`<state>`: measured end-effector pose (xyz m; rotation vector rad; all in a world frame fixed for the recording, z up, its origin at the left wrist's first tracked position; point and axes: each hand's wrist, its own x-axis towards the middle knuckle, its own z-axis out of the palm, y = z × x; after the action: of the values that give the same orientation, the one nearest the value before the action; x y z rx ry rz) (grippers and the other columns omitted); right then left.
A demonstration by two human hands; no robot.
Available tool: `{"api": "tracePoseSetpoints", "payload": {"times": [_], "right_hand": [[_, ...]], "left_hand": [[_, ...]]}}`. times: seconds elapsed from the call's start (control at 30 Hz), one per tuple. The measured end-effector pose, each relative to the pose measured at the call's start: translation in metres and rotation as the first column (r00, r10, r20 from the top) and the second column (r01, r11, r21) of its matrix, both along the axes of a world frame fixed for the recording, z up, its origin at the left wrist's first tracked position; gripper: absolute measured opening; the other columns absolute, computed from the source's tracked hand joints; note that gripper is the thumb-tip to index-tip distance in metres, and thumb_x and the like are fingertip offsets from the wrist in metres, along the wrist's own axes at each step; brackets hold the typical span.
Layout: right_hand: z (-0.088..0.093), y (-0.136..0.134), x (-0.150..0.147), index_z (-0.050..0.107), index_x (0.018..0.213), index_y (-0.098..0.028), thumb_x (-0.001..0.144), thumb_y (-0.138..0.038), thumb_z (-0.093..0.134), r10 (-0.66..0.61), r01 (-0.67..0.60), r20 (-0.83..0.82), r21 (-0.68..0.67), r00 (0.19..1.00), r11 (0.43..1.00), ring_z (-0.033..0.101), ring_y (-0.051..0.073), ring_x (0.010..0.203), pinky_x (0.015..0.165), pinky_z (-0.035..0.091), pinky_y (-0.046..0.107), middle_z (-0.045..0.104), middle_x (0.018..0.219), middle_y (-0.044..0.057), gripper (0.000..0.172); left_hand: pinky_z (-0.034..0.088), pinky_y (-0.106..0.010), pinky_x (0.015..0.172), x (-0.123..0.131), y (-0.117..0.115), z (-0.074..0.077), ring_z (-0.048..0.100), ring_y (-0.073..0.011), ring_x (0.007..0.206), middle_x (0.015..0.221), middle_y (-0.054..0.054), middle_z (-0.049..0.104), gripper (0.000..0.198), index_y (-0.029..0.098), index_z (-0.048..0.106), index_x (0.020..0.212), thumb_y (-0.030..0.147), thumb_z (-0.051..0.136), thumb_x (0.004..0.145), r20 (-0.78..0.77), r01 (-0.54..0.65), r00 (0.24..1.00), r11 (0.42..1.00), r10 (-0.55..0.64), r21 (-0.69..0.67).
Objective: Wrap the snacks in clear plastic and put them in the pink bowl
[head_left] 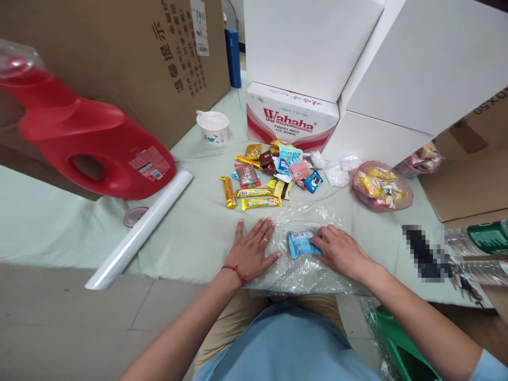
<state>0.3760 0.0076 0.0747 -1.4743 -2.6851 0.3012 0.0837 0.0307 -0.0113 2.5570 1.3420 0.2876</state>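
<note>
My left hand (251, 254) lies flat with fingers spread, at the left edge of a clear plastic bag (305, 275) laid out on the cloth-covered table. My right hand (340, 251) grips the right end of a small blue snack packet (300, 245), which rests on the bag. The fingertips of that hand partly cover the packet. Beyond both hands is a loose pile of wrapped snacks: yellow bars (262, 203), a brown packet (248, 175), blue packets (289, 159) and a dark blue packet (313, 181).
A pink bowl (405, 198) of wrapped snacks stands at the right, near clear bottles (456, 241). Behind the pile are a Wahaba-style printed water carton (291, 121) and a paper cup (214, 129). At the left are a red jug (99, 137) and a white roll (143, 227).
</note>
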Motion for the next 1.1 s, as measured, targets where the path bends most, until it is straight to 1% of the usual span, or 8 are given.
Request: {"api": "tracePoseSetpoints", "payload": {"times": [0.23,0.3,0.43,0.57,0.67,0.77,0.9,1.1], "right_hand": [[-0.011,-0.001,-0.012,0.057,0.141,-0.027,0.091,-0.041,0.07,-0.05,0.042,-0.075,-0.096,0.996,0.994,0.057,0.032,0.125,0.099,0.052,0.046,0.055,0.144,0.013,0.053],[-0.024,-0.003,-0.017,0.055,0.143,-0.028,0.093,-0.034,0.067,-0.064,0.054,-0.064,-0.135,0.996,0.989,0.059,0.03,0.126,0.098,0.054,0.044,0.054,0.147,0.012,0.052],[-0.042,-0.013,-0.024,0.053,0.144,-0.028,0.096,-0.025,0.061,-0.159,0.138,-0.139,-0.154,0.977,0.978,0.06,0.027,0.126,0.096,0.056,0.04,0.053,0.149,0.011,0.049],[-0.046,-0.021,-0.028,0.054,0.142,-0.025,0.094,-0.022,0.063,-0.211,0.184,-0.18,-0.152,0.961,0.971,0.059,0.028,0.127,0.099,0.055,0.042,0.054,0.147,0.012,0.049],[-0.047,-0.023,-0.029,0.054,0.142,-0.027,0.092,-0.021,0.065,-0.231,0.201,-0.211,-0.155,0.95,0.967,0.059,0.028,0.127,0.1,0.054,0.043,0.054,0.147,0.011,0.051],[-0.049,-0.022,-0.027,0.054,0.142,-0.028,0.091,-0.019,0.066,-0.253,0.217,-0.238,-0.168,0.938,0.962,0.061,0.026,0.125,0.097,0.055,0.041,0.054,0.146,0.011,0.053],[-0.052,-0.022,-0.024,0.054,0.141,-0.027,0.091,-0.018,0.065,-0.26,0.219,-0.264,-0.174,0.929,0.96,0.061,0.026,0.124,0.095,0.055,0.041,0.055,0.145,0.011,0.052],[-0.047,-0.02,-0.028,0.055,0.14,-0.027,0.091,-0.018,0.065,-0.274,0.234,-0.224,-0.191,0.935,0.953,0.06,0.027,0.125,0.095,0.054,0.04,0.054,0.147,0.01,0.051]], "left_hand": [[0.018,-0.061,0.123,-0.005,-0.003,0.006,0.034,-0.0271,0.152,0.164,-0.007,0.04,0.051,0.031,0.049,0.15,0.046,0.034,0.104,0.084,0.0,0.996,1.0,-0.002,0.021],[0.032,-0.054,0.119,-0.002,-0.002,0.009,0.04,-0.0273,0.146,0.156,-0.011,0.05,0.049,0.025,0.06,0.139,0.042,0.03,0.105,0.179,-0.177,0.969,0.984,0.168,0.033],[0.048,-0.055,0.098,0.015,0.011,0.021,0.055,-0.0337,0.119,0.12,-0.017,0.066,0.052,0.019,0.072,0.115,0.049,0.032,0.103,0.151,-0.558,0.813,0.827,0.562,-0.073],[0.045,-0.057,0.099,0.042,0.038,0.031,0.055,-0.0359,0.114,0.1,-0.013,0.068,0.044,0.021,0.074,0.081,0.062,0.057,0.088,0.272,-0.462,0.805,0.844,0.528,-0.273],[0.05,-0.046,0.094,0.057,0.056,0.03,0.062,-0.0286,0.102,0.088,-0.006,0.068,0.036,0.022,0.067,0.07,0.056,0.076,0.069,0.591,-0.225,0.597,0.821,0.542,-0.525],[0.054,-0.034,0.072,0.065,0.067,0.025,0.068,-0.0211,0.08,0.082,-0.003,0.068,0.04,0.021,0.059,0.074,0.058,0.072,0.069,0.666,-0.097,0.424,0.762,0.614,-0.64],[0.054,-0.031,0.064,0.061,0.074,0.018,0.072,-0.0218,0.08,0.091,-0.007,0.071,0.041,0.022,0.049,0.082,0.055,0.069,0.07,0.671,-0.149,0.293,0.726,0.681,-0.672],[0.054,-0.035,0.085,0.037,0.07,0.032,0.067,-0.0199,0.096,0.102,-0.006,0.067,0.026,0.023,0.051,0.091,0.034,0.067,0.074,0.708,-0.474,0.169,0.686,0.686,-0.552]]}}
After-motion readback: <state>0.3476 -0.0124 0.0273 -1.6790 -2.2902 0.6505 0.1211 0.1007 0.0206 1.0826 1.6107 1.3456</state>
